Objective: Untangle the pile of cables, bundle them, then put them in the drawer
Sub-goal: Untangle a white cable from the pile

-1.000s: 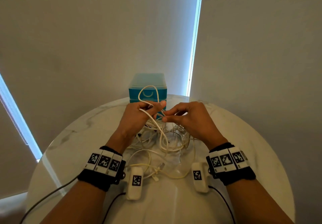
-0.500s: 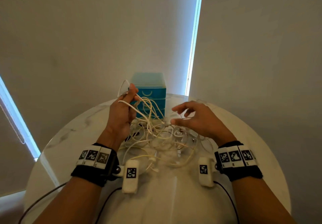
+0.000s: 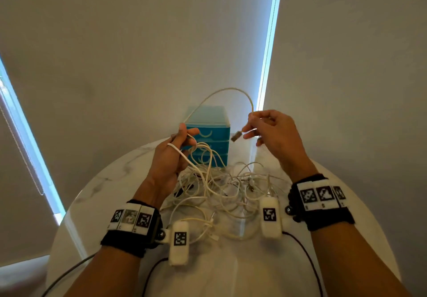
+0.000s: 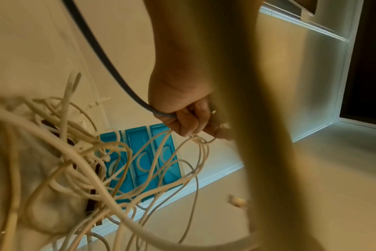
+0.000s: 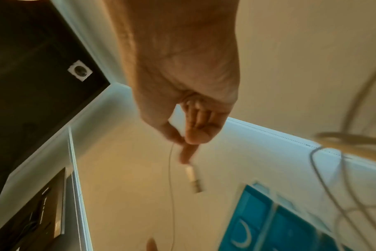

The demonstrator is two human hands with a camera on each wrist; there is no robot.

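Note:
A tangled pile of white cables (image 3: 221,188) lies on the round marble table (image 3: 97,195), in front of a small blue drawer unit (image 3: 209,134). My left hand (image 3: 182,139) is raised over the pile and grips several strands (image 4: 195,139) that hang down from it. My right hand (image 3: 251,130) is lifted to the right of the drawers and pinches one thin cable near its plug end (image 3: 235,137); the plug (image 5: 194,179) dangles below the fingertips. That cable arches (image 3: 226,92) between both hands above the drawers.
The drawer unit (image 5: 268,225) has three closed blue drawers and stands at the table's far edge against window blinds. Black wires (image 3: 307,255) run from my wrist cameras across the near table. Bare marble shows left, right and in front of the pile.
Both hands rose and moved apart. The right hand, empty half a second ago, now pinches a cable's plug end; a loop of that cable has been drawn up out of the pile.

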